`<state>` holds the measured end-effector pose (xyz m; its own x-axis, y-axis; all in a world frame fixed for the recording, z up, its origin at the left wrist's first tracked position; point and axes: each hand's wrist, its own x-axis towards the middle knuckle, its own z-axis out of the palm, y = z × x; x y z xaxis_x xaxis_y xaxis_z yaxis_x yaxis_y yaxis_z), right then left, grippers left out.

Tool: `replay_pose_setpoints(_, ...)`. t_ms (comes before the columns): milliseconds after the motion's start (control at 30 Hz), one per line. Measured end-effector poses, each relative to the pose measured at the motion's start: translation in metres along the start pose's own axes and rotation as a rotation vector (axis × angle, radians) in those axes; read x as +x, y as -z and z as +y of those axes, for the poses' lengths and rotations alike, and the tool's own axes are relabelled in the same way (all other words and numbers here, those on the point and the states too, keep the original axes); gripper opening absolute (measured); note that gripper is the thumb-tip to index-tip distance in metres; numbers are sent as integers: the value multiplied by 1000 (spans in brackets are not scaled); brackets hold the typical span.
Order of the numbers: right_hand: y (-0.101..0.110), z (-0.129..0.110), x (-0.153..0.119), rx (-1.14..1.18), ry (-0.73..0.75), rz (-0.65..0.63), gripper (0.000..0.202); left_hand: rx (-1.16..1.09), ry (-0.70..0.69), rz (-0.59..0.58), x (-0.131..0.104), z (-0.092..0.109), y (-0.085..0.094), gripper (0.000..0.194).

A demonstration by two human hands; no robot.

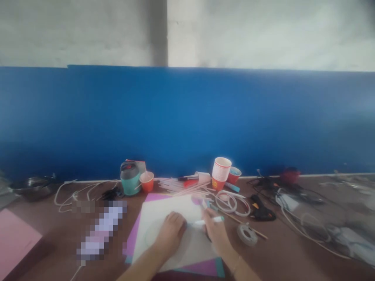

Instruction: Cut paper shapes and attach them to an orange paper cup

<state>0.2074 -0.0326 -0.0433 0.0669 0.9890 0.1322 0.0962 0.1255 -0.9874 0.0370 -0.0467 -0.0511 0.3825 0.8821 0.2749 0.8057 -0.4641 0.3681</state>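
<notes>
White paper (pixel 158 218) lies on purple sheets (pixel 133 236) and a teal one on the brown table. My left hand (pixel 172 230) rests on the paper with its fingers curled together; whether anything is under them is hidden. To its right, my right hand (pixel 213 224) grips a white marker (pixel 207 221) with a teal end, low over the paper. The marker points left, towards my left hand. A faint curved line shows on the paper left of my left hand.
Stacked paper cups (pixel 221 171), an orange cup (pixel 147 181) and a teal container (pixel 130 181) stand behind. A tape roll (pixel 247 234), a glue gun (pixel 261 208) and cables (pixel 307 234) lie right; pink paper (pixel 16 242) lies far left.
</notes>
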Motion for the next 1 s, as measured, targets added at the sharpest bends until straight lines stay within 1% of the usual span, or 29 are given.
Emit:
replay_pose_setpoints(67,-3,2,-1,38,-5,-28,41,-100,33,74,-6,-1,2,11)
replay_pose_setpoints(167,-4,5,-3,54,23,-29,40,-162,75,121,-12,0,4,11)
replay_pose_setpoints(300,-5,9,-6,48,19,-19,40,-198,56,143,-15,5,7,11)
replay_pose_setpoints(400,-8,8,-7,63,3,-86,43,-229,26,141,-18,10,10,11)
replay_pose_setpoints(467,-9,3,-8,73,1,-144,45,-302,35,135,-20,13,13,12)
replay_pose_setpoints(533,-10,-2,-9,71,-9,-185,46,-447,120,119,-20,16,15,12)
replay_pose_setpoints(633,-10,-7,-9,80,-42,-212,47,-718,333,63,-18,18,14,9)
replay_pose_setpoints(700,-10,-7,-8,102,-64,-219,49,-837,417,26,-15,18,13,7)
replay_pose_setpoints(867,-10,-4,-6,101,-71,-242,51,-982,456,29,-10,21,14,8)
replay_pose_setpoints(1000,-10,-7,-9,76,-75,-198,51,-1031,463,36,-10,25,18,11)
